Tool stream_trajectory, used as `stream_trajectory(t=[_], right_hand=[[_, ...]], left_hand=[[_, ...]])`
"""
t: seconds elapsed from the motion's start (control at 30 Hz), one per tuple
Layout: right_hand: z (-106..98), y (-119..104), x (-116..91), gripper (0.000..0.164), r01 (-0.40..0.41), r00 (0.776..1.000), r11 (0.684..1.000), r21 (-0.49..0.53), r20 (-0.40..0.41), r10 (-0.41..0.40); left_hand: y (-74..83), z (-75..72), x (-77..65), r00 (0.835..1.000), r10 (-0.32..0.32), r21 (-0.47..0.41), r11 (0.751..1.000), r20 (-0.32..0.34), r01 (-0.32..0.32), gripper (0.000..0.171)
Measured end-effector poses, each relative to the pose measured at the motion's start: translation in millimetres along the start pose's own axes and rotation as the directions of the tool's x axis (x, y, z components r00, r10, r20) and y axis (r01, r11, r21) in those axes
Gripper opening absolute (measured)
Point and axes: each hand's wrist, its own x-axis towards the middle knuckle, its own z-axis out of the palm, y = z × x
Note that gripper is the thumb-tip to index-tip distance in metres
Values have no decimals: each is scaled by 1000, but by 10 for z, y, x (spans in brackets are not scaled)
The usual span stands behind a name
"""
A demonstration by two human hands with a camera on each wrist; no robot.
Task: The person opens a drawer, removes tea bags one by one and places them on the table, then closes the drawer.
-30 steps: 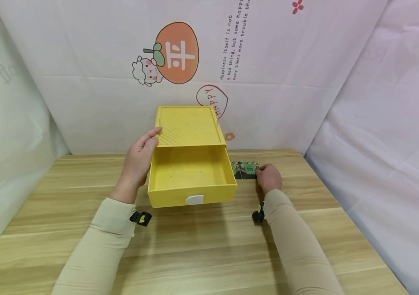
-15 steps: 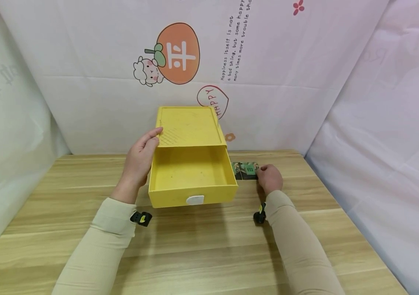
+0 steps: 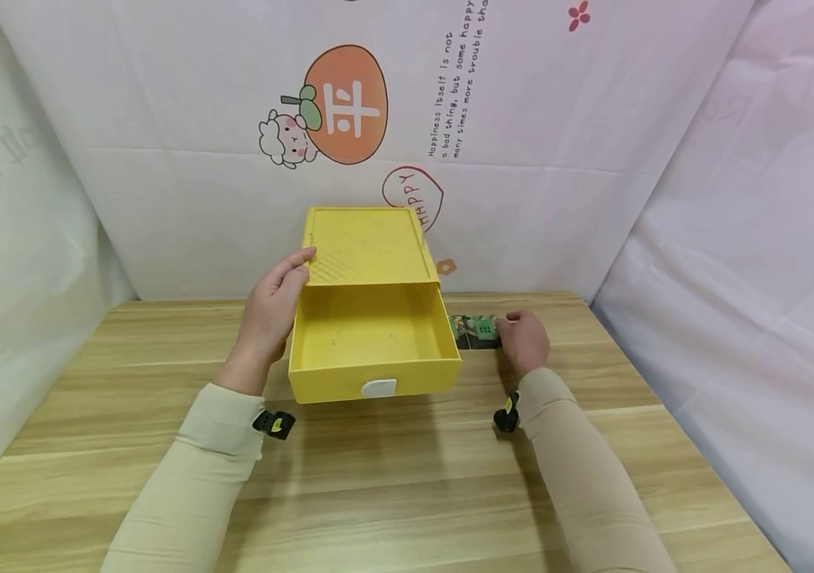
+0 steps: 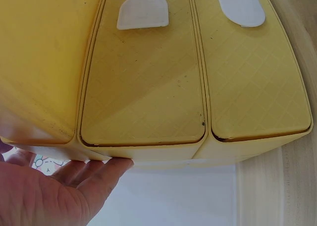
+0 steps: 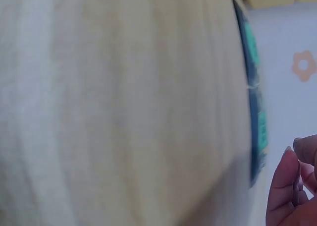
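A yellow drawer unit stands against the back wall, its top drawer pulled out and bare inside. My left hand rests along the unit's left side, with a fingertip over its upper edge. In the left wrist view, the straight fingers lie against that side, below the pulled-out drawer. Right of the unit lies a flat dark strip with green patterned patches; the drawer hides its left end. My right hand is at its right end. In the right wrist view, thumb and forefinger are curled beside the strip, nothing visible between them.
Two lower drawers with white tabs are shut in the left wrist view. The wooden table runs back to a printed cloth wall. Cloth also hangs on the left and right sides.
My right hand's fingers have risen slightly from the strip's right end, while the strip stays in place. The left hand, drawer unit and pulled-out drawer have not visibly moved.
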Motion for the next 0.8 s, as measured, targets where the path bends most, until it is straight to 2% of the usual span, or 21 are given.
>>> stream_trajectory(t=[0.2,0.43,0.8], right_hand=[[-82,-156,-31,50,92,995,995,30,-31,-91],[-136,-328,-60,45,147,986,985,91,-85,-140],[-301,-803,-379,46,279,958,943,181,-119,-260]], left_hand=[[13,-10,-11,1000,-6,2,1000,0,6,49],[12,-1,-7,1000,-9,0,1000,0,9,49],[11,-5,1,1000,-10,1,1000,-3,10,49]])
